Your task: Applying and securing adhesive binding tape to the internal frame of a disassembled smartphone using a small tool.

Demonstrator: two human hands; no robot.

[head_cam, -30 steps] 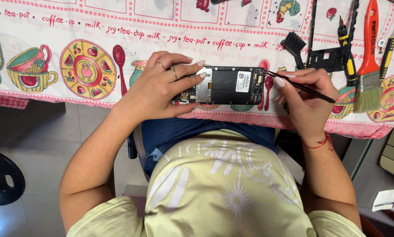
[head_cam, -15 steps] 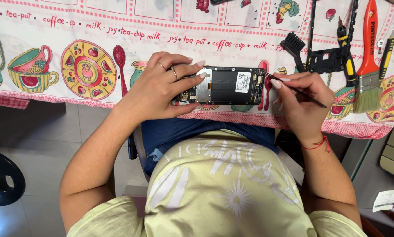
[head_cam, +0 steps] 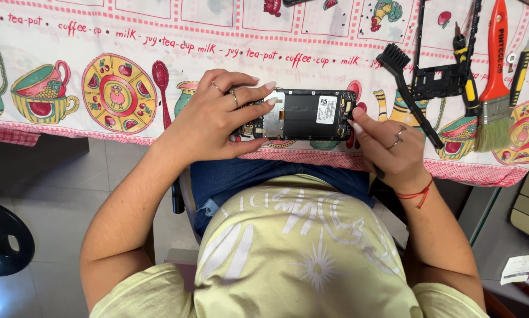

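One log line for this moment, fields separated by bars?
left hand: steadies opened phone | right hand: thin tool at phone's right end | tablecloth

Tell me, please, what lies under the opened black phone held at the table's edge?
The opened black phone rests on the printed white tablecloth with pink checks. The left hand covers its left end, the right hand touches its right end; the cloth directly beneath is hidden.
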